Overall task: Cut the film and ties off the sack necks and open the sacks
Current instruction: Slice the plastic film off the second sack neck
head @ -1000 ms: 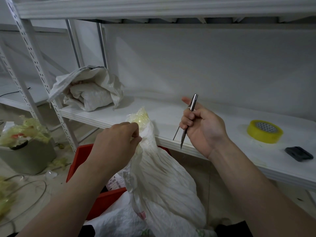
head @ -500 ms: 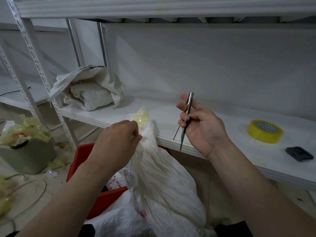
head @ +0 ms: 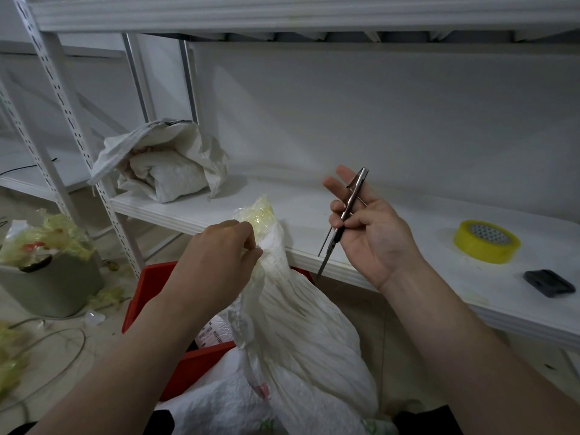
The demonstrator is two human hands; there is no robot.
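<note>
While my left hand (head: 216,262) pinches the yellow film (head: 257,215) at the top of the white sack (head: 301,324), my right hand (head: 373,240) holds a thin metal knife (head: 345,215) up beside it. My left thumb and fingers are curled in tight on the film, right where the sack is bunched into a neck. The film is wrapped all round that neck and pokes up above my hand. The sack stands up in front of me, with its neck just in front of the edge of the white shelf (head: 439,215).

My right palm faces me. Some of my fingers and my thumb are curled round the knife, and two fingers (head: 332,183) stick out straight behind it. The blade points down (its tip is close to the shelf edge). The knife is near the sack but not touching it.

On the shelf, to my right, a roll of yellow tape (head: 486,241) lies flat, and a small black thing (head: 549,283) lies just past it. I cannot tell what the black thing is. Far to my left on the shelf sits an open sack (head: 163,164), all crumpled.

A red crate (head: 147,290) is on the floor behind my left arm. Further left is a grey bin (head: 50,287) with yellow scraps (head: 47,233) heaped on top.
</note>
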